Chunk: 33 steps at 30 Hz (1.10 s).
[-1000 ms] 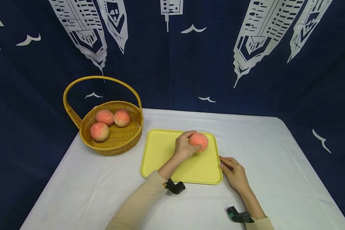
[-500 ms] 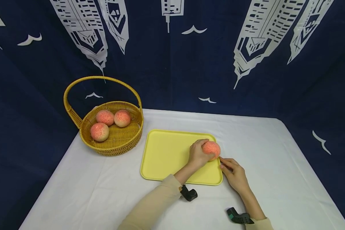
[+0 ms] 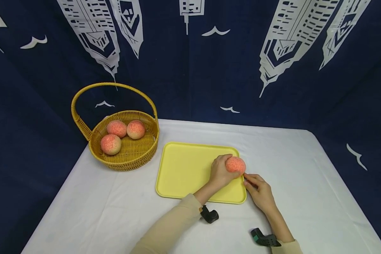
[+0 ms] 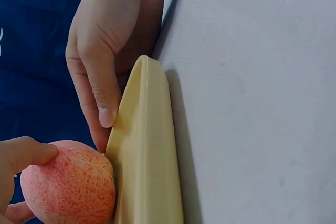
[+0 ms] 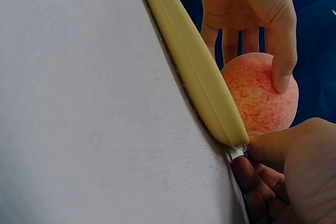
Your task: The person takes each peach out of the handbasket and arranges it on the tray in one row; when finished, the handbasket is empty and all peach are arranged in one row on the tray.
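My left hand [image 3: 220, 173] grips a pink, speckled peach [image 3: 236, 165] at the right side of a yellow tray [image 3: 184, 171]. In the left wrist view the thumb presses on the peach [image 4: 73, 187], which sits right at the tray's inner side. With thumb and fingers, my right hand [image 3: 262, 194] pinches the right rim of the tray. From the right wrist, the thumb [image 5: 278, 148] shows on the tray's corner edge [image 5: 226, 121], with curled fingers below it. The tray lies flat on the white-covered table.
At the left stands a wicker basket [image 3: 136, 150] with a tall arched handle. It contains three more peaches [image 3: 110, 144]. A white cloth [image 3: 304, 176] covers the table, and a dark blue printed curtain [image 3: 190, 77] hangs behind it.
My left hand has carried the peach right and toward me, from the tray's upper right area to its right rim beside my right hand. The right hand keeps its place on the rim.
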Each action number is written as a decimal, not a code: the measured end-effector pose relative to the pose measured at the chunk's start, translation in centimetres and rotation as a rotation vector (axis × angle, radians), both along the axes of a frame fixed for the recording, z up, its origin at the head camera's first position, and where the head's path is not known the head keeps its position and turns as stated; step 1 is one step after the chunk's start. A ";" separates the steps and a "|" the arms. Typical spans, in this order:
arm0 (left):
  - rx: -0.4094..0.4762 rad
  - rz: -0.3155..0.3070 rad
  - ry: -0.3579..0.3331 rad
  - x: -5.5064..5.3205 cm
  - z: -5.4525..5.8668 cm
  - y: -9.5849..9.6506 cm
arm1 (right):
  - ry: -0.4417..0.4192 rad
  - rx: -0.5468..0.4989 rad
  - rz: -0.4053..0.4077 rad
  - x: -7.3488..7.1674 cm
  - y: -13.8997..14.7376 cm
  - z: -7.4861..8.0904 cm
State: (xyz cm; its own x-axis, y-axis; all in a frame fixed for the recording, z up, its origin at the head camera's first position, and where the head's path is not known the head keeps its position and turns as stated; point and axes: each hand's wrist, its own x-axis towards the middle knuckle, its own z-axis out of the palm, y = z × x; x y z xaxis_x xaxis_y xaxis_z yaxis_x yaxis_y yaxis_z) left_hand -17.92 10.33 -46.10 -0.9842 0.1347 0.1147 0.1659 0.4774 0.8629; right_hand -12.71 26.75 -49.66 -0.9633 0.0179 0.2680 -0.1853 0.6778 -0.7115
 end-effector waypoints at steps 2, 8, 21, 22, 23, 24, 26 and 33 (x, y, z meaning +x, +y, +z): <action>-0.019 0.001 0.013 -0.1 0.0 -0.1 | 0.001 -0.003 0.003 -0.2 0.0 0.0; -0.080 -0.003 0.031 -0.2 0.1 -0.3 | 0.003 -0.006 0.011 -0.5 -0.1 0.0; -0.043 -0.006 0.175 1.4 2.5 -5.2 | 0.012 0.034 0.001 -0.4 0.0 0.3; -0.024 0.000 0.211 1.7 2.8 -6.2 | 0.009 0.035 -0.001 -0.3 0.1 0.3; -0.005 0.011 0.247 1.9 3.2 -7.3 | 0.008 0.036 -0.002 -0.2 0.1 0.3; 0.011 0.032 0.282 2.1 3.6 -8.6 | 0.008 0.037 0.000 -0.1 0.1 0.3; 0.046 0.096 0.338 2.4 4.4 -11.4 | 0.005 0.036 0.006 0.1 0.1 0.2; 0.105 0.455 0.441 1.8 7.0 -22.8 | 0.018 0.021 0.009 0.2 -0.2 0.2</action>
